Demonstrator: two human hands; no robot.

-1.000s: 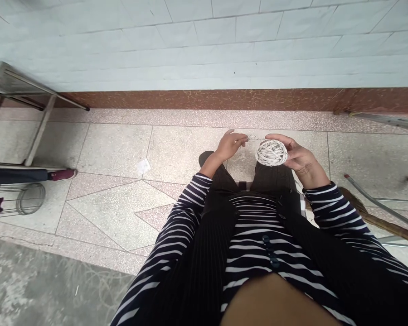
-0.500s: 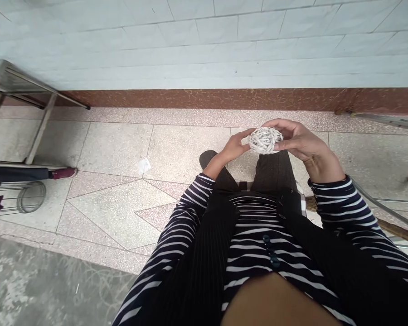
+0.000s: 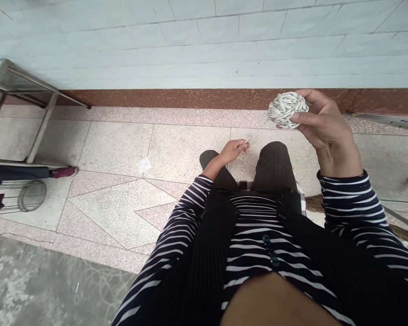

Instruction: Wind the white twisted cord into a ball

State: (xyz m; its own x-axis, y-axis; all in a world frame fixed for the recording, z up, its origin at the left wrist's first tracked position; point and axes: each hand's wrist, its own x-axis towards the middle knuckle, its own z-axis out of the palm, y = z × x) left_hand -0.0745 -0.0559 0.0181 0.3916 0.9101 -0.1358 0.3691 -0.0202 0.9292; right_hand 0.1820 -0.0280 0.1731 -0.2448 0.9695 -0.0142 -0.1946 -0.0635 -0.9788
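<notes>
A whitish ball of twisted cord (image 3: 286, 110) is gripped by my right hand (image 3: 326, 120), its thumb on the near side and fingers behind. From the ball a thin length of cord (image 3: 257, 132) slants down to the left. My left hand (image 3: 234, 151) pinches the lower end of that strand, closed, above the gap between my knees. The strand looks fairly straight between the two hands. Part of the ball's right side is hidden by my right thumb and fingers.
A tiled wall (image 3: 217, 50) runs along the front. At left stands a metal-framed table (image 3: 42, 127), with another person's shoe (image 3: 64, 172) and a wire rack (image 3: 32, 196) close by. A white scrap (image 3: 144, 165) lies on the floor. Metal legs (image 3: 401, 217) and broom bristles (image 3: 314, 203) are at right.
My right hand has carried the ball up and to the right. My left hand has come off the ball and moved slightly down and left, and a strand now stretches between them.
</notes>
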